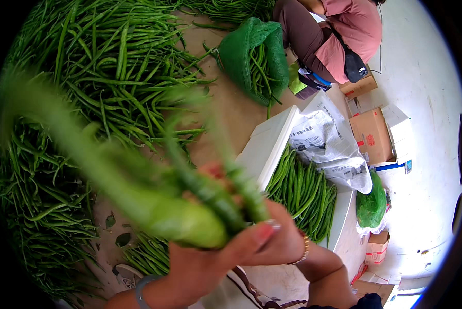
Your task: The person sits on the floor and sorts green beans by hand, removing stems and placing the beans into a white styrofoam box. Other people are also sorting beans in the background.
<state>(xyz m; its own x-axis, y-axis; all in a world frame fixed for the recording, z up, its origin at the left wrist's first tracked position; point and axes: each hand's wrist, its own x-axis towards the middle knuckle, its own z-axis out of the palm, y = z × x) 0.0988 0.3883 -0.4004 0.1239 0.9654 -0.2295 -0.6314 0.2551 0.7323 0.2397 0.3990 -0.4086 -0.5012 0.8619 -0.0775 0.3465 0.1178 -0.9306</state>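
A bunch of long green chili peppers (pixel 200 219), smeared by motion, rises from my two hands toward the upper left. My left hand (pixel 195 268), below a grey wristband, is closed round the lower end of the bunch. From the right, my right hand (pixel 277 239), with a gold bracelet at its wrist, grips the same peppers. Some fingers are hidden behind them. Just beyond my right hand, a white foam box (pixel 249 154) holds green chili peppers (pixel 305 193) laid lengthwise. A printed white plastic sheet (pixel 326 136) hangs over its far part.
Large heaps of loose chili peppers (pixel 102 56) cover the floor to the left and far side. A green mesh sack (pixel 236 59) with peppers lies near a seated person (pixel 354 31). Cardboard boxes (pixel 372 139) and a green bag (pixel 371 203) stand along the white wall. My shoe (pixel 125 275) shows below.
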